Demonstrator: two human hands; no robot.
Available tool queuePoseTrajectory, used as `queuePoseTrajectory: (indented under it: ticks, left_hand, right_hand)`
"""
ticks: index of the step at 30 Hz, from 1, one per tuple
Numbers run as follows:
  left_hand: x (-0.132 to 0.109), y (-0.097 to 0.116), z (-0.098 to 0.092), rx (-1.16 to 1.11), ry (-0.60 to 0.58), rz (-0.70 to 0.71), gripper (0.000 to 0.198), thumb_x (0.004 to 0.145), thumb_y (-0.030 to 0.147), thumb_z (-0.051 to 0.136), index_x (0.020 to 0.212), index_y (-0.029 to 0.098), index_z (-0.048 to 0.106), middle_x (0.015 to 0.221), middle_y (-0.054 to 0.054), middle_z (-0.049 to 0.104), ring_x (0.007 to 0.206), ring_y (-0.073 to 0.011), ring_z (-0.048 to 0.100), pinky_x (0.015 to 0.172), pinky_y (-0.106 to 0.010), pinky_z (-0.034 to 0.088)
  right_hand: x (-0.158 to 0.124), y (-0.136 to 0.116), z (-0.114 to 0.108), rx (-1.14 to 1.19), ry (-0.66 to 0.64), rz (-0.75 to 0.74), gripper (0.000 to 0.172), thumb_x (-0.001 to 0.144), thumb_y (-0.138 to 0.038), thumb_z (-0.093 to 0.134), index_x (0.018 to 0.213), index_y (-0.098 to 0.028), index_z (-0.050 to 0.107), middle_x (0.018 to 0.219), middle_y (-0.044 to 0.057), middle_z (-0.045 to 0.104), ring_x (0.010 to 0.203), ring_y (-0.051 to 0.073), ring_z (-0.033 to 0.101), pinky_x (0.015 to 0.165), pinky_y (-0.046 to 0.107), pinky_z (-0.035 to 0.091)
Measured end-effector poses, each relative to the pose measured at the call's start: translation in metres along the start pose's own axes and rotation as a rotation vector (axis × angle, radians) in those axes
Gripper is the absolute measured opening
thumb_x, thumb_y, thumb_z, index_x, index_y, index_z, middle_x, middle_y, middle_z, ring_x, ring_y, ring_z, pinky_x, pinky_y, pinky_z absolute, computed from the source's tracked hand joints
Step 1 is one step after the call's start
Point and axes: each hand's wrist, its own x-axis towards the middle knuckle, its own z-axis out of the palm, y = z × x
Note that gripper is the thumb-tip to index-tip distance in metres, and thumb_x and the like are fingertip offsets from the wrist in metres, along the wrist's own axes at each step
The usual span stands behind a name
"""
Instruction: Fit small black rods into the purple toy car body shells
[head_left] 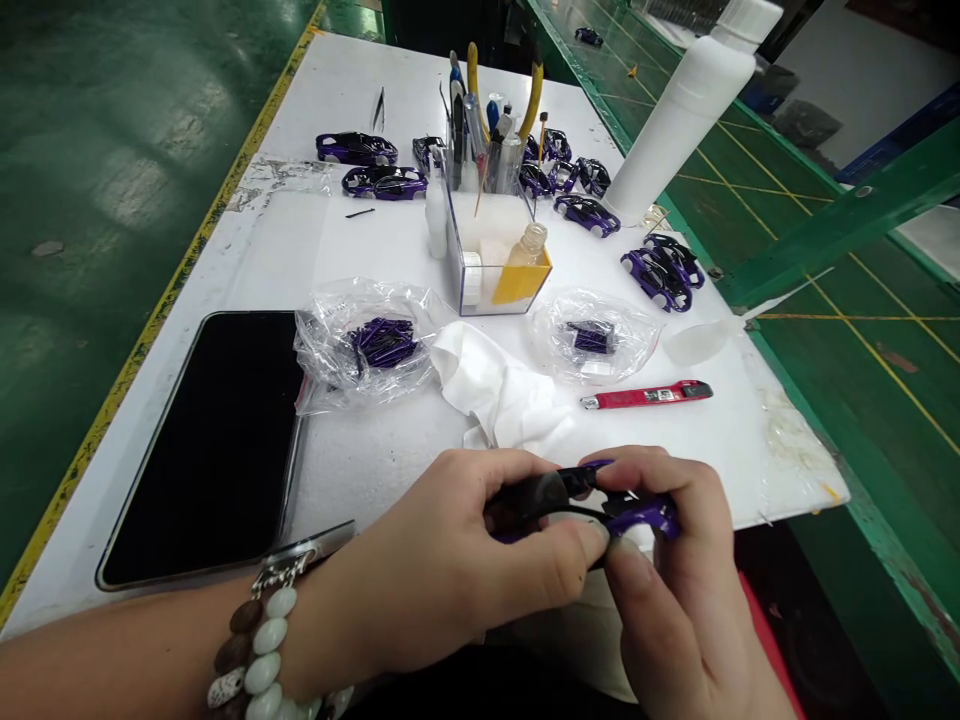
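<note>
Between my two hands, low in the head view, is a black and purple toy car body point(641, 515). My left hand point(480, 550) grips its dark end, with the thumb along the lower side. The fingers and thumb of my right hand point(679, 560) pinch the purple end. My fingers cover much of the body, so its full outline is hidden. Just beyond my hands lie a crumpled white cloth point(499, 385) and a red utility knife point(646, 395).
Plastic bags of small purple parts point(382, 342) point(592, 337) flank the cloth. Behind stands a clear box point(499, 285) with tools and bottles. More car bodies point(356, 149) point(660, 275) lie around it. A tablet point(210, 440) is at left, a tall white bottle point(686, 110) at right.
</note>
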Motion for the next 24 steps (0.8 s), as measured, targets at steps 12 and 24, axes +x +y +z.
queuePoseTrajectory:
  ticks: [12, 24]
  left_hand:
    - [0.002, 0.002, -0.009, -0.057, -0.132, -0.050, 0.043, 0.079, 0.058, 0.065, 0.081, 0.015, 0.058, 0.055, 0.006, 0.045, 0.048, -0.0079, 0.040, 0.045, -0.020, 0.029]
    - [-0.002, 0.000, 0.000, 0.101, -0.033, 0.043, 0.023, 0.075, 0.037, 0.066, 0.074, 0.018, 0.053, 0.073, 0.002, 0.052, 0.073, -0.0151, 0.048, 0.070, -0.027, 0.044]
  right_hand:
    - [0.023, -0.005, -0.020, -0.242, -0.099, -0.215, 0.033, 0.102, -0.044, 0.038, 0.125, -0.021, 0.043, 0.104, 0.007, 0.064, 0.085, 0.022, 0.061, 0.070, 0.038, 0.049]
    - [0.009, -0.002, 0.004, 0.072, 0.132, -0.002, 0.012, 0.096, -0.034, 0.051, 0.104, -0.026, 0.055, 0.088, 0.000, 0.059, 0.077, 0.014, 0.059, 0.065, 0.024, 0.050]
